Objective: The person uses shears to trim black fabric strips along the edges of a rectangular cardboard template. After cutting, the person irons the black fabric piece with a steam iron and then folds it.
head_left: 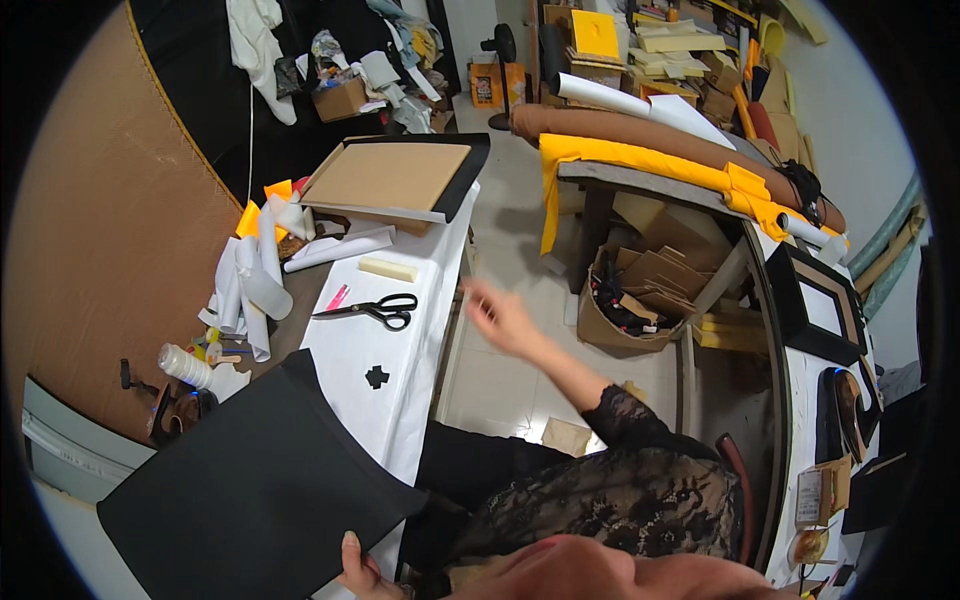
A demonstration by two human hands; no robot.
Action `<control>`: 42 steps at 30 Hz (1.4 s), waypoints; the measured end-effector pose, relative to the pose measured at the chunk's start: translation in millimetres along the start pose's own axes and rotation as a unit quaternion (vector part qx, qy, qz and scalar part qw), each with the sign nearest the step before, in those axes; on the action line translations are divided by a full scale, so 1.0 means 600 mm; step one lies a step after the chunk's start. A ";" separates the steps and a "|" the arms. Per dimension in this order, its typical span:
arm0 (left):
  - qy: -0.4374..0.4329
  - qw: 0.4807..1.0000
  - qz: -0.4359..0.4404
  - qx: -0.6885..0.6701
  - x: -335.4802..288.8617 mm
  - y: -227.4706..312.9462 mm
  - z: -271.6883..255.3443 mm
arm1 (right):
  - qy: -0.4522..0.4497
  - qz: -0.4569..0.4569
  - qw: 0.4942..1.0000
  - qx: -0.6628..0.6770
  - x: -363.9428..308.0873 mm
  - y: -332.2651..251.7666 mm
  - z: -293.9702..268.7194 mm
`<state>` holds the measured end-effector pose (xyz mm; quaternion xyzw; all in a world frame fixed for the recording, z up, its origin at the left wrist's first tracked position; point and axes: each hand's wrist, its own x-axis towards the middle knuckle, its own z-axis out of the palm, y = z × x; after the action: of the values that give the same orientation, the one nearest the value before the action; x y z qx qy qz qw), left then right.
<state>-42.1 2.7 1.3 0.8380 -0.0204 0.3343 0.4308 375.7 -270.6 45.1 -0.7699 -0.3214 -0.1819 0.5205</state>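
Observation:
My left hand (362, 570) grips the lower edge of a large black sheet (260, 470), with the thumb lying on top of it. The sheet's material, leather or card, cannot be told; it slants over the near end of the white-covered table (400, 360). My right hand (500, 315) is raised beside the table's right edge, slightly blurred, its fingers loosely bent and apart with nothing seen in them. Closest to it on the table are black-handled scissors (385, 312), a pale cream block (388, 269), and a pink strip (339, 297). A small black cut piece (377, 377) lies nearer the sheet.
Paper rolls (262, 280) and a spool of white cord (186, 366) crowd the table's left side. A brown board (400, 175) lies at its far end. Across the aisle, a bench carries yellow cloth (640, 160) and a brown roll (660, 145), above a carton (620, 325) of scraps.

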 end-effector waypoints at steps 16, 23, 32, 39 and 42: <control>0.345 0.832 -0.349 -0.258 0.173 0.163 0.094 | -0.325 -0.412 0.827 -0.201 0.087 -0.453 -0.203; 0.389 0.819 -0.158 -0.392 0.181 0.143 0.040 | -0.337 -0.618 0.704 -0.099 0.084 -0.497 -0.111; 0.341 0.797 -0.098 -0.488 0.186 0.135 -0.002 | -0.250 -0.618 0.728 0.160 0.050 -0.441 -0.043; 0.316 0.789 -0.089 -0.519 0.249 0.171 -0.037 | -0.133 -0.212 0.937 0.242 0.089 -0.287 0.091; 0.351 0.779 -0.134 -0.502 0.280 0.199 -0.037 | -0.117 -0.336 0.919 0.171 0.098 -0.286 0.129</control>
<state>37.6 -13.2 191.9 0.3220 0.0792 0.4866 0.8083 296.7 -138.5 168.3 -0.5323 -0.6456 -0.1968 0.5110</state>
